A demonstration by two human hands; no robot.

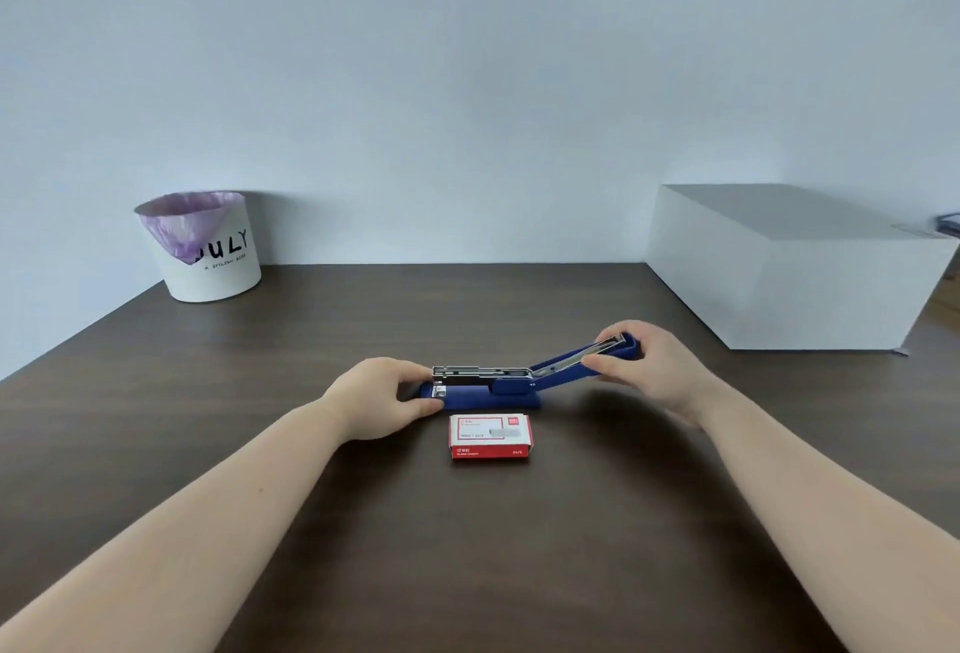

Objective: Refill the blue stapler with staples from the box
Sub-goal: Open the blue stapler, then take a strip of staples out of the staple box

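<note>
Steadying the blue stapler (485,395) at its front end, the left hand (382,392) pinches the base between thumb and fingers, while the right hand (652,366) grips the tip of the swung-back top cover (587,356), fingers closed around it. In the head view, the only one given, the stapler lies lengthwise across the middle of the table, its metal staple channel (480,372) exposed and level, the cover tilted up and away to the right. The red staple box (491,436) sits flat and closed just in front of the stapler, apart from both hands.

The step in hand appears to be opening the stapler; the loading itself is not yet done. The next move likely calls for freeing one hand, opening the box and drawing out a strip while the cover is kept from snapping shut.

The dark wood-grain table (467,548) meets a plain pale wall (467,80). A white bin with a purple liner (200,247) stands at the far left, a large white box (795,267) at the far right.
</note>
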